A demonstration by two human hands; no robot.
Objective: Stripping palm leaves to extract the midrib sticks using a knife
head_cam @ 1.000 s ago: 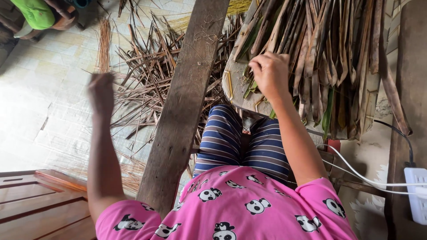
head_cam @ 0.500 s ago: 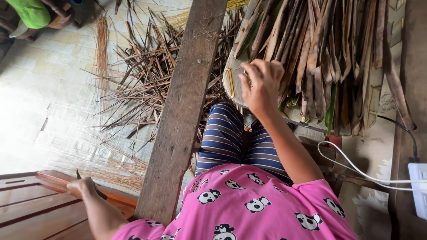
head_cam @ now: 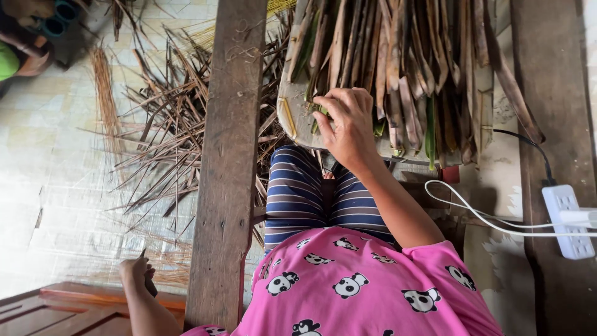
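R hand [head_cam: 348,127], fingers curled, pinches green-brown palm leaf strips [head_cam: 320,112] at near edge of shallow pale woven tray [head_cam: 292,118], which is piled w/ long dried brown leaf strips [head_cam: 404,56], while L hand [head_cam: 135,274], low by reddish wooden ledge [head_cam: 74,298], is clenched on a small dark thin tool [head_cam: 149,285], left of upright weathered wood plank [head_cam: 230,155].

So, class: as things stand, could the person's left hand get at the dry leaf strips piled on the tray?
Probably not easily. The left hand is low beside the wooden plank, which stands between it and the leaf strips. The right hand already rests on them.
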